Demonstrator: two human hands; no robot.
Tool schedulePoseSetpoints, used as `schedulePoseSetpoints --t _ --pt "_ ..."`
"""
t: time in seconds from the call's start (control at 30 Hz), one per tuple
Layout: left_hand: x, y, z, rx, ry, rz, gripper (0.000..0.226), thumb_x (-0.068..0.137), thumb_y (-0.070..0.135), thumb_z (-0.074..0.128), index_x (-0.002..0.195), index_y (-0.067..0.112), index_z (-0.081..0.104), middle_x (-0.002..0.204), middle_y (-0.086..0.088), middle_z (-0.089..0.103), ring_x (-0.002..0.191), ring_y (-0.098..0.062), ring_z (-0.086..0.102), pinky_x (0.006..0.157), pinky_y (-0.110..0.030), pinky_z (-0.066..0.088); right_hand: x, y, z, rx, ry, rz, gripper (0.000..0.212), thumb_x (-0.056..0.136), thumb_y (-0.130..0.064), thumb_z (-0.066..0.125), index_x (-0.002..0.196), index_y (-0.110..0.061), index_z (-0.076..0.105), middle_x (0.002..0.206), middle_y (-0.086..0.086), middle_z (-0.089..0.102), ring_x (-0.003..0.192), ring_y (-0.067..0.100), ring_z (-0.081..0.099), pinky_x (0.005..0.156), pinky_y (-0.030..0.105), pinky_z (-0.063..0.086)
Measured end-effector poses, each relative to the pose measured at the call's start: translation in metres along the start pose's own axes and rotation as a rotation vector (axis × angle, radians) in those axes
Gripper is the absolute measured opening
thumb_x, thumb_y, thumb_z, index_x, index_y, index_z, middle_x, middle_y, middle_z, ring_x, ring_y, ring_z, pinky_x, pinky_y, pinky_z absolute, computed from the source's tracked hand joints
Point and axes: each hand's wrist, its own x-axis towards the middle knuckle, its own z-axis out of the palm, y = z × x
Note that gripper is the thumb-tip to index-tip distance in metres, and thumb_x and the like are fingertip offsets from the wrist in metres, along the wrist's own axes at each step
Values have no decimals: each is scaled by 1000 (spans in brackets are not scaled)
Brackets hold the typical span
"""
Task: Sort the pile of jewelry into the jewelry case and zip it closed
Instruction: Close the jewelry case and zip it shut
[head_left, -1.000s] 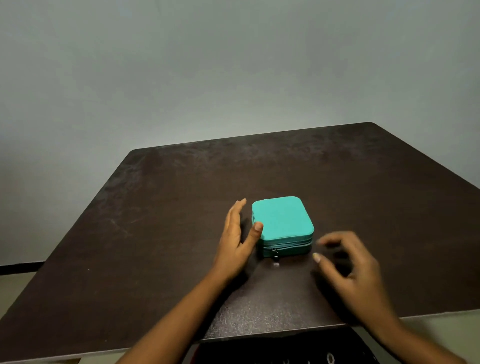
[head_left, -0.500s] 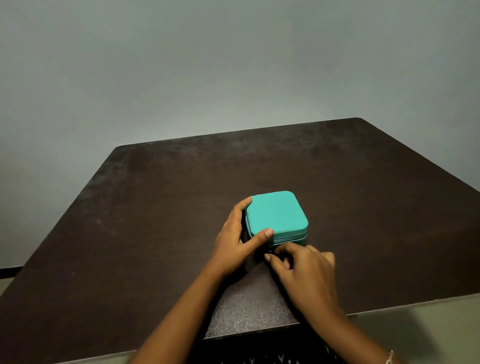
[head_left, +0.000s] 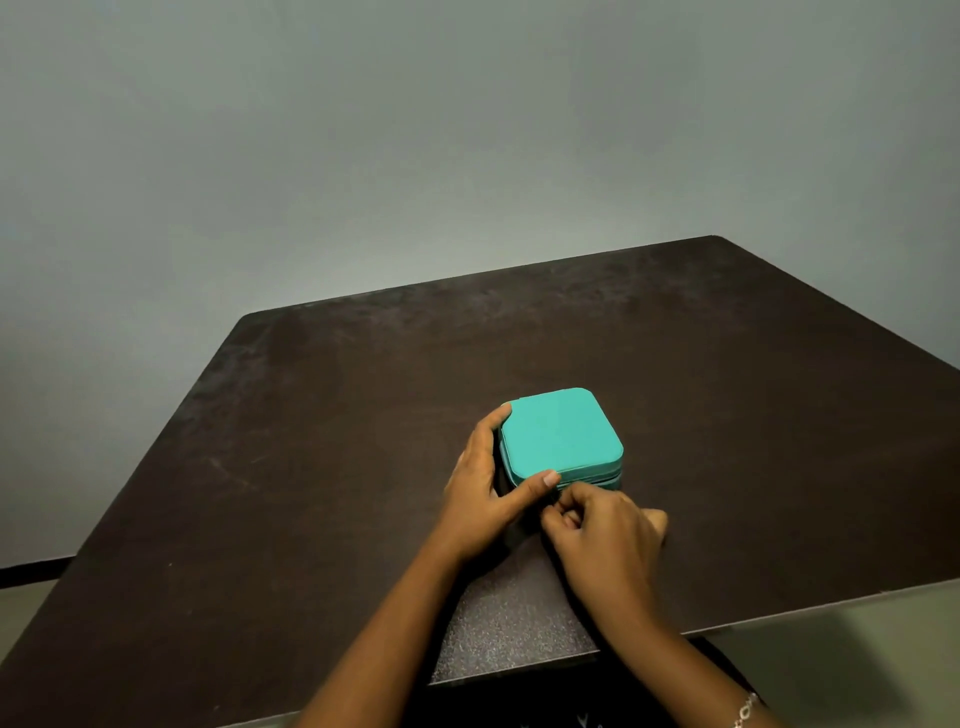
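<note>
A teal jewelry case with rounded corners lay flat on the dark brown surface, its lid down. It sat nearer the near edge than the far one and somewhat toward the right edge. A dark zipper ran as a thin line round the near side of the case, just under the lid. Whether it was fully closed could not be told from this angle.

The left hand held the case at its near left corner. The fingers lay along the left side, with the forefinger bent round toward the far left corner. The thumb was stretched across the near side, its tip resting on the edge of the lid.

The right hand was against the near side of the case, just beside the left thumb. Its fingers were curled in tight, and thumb and forefinger were pinched together at the zipper line. The pull itself was hidden beneath the fingertips. A thin silvery bracelet circled the right wrist, low near the bottom of the view.

Both forearms came in over the near edge. A paler, speckled patch of the surface showed between them. A plain grey wall stood behind the far edge.
</note>
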Motion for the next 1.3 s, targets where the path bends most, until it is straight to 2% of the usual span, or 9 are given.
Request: schedulePoseSetpoints --t 0.07,0.2,0.47,0.77,1.1,1.3 --pt "0 0 0 -9 -1 -7 79 63 62 66 131 49 28 137 18 42 129 -6 39 106 -41 37 0 3 -2 26 -22 -13 21 84 -33 54 65 -29 49 60 -7 53 78 11 52 67 30 17" --pt "0 1 0 5 -4 -3 80 63 62 66 132 46 28 137 20 41 129 -5 38 106 -41 37 -2 11 -10 67 -39 -43 16 82 -31 62 67 -30 55 62 -7 58 72 8 49 65 30 16" --pt "1 0 0 -11 -2 -7 81 62 61 68 132 44 30 136 18 42 128 -6 40 105 -41 38 6 35 -26 -108 66 -109 22 71 -25 73 59 -31 55 54 -10 54 60 11 48 61 32 9" --pt "1 2 -2 7 -20 -20 83 59 62 65 131 44 28 136 16 41 126 -4 40 107 -38 37 19 54 -40 -173 147 -82 21 71 -24 74 59 -29 58 54 -11 55 61 13 50 63 28 8" --pt "0 4 -3 18 -21 -18 79 58 63 63 127 47 29 136 17 41 125 -3 41 108 -33 36 37 58 -43 -215 155 -79 17 76 -22 69 62 -27 60 59 -10 57 65 14 50 64 29 8" --pt "-1 4 -4 27 -23 -18 81 57 64 62 129 45 30 135 19 42 124 -2 41 106 -28 36 58 54 -45 -245 97 -99 12 85 -28 58 75 -26 64 69 -10 58 79 13 52 71 29 13"
